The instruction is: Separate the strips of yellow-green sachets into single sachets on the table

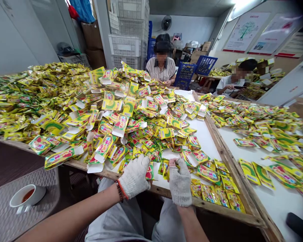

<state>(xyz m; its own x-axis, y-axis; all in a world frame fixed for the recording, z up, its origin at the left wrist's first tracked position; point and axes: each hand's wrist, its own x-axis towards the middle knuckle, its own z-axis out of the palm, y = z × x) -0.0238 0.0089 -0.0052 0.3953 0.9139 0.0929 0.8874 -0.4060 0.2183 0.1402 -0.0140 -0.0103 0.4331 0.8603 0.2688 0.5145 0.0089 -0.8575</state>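
Note:
My left hand [135, 176], in a white knitted glove with an orange cuff, is closed at the table's front edge. A small red, green and yellow packet [149, 172] sticks out beside its curled fingers. Closed too is my gloved right hand [180, 183], its bare fingertips pinching small yellow packets [165, 168]. Beyond both hands lies a heap of small shiny packets [147, 146] mixed with printed yellow cartons [121, 125], several with white end flaps open. To the right of my right hand, more packets [210, 194] lie side by side along the edge.
A wooden strip [218, 141] divides the white tabletop; more cartons [249, 171] lie beyond it. At left, a cup [27, 198] with brown liquid stands on a grey plastic stool [5, 215]. Two people sit across the table. White crates [125, 45] are stacked behind.

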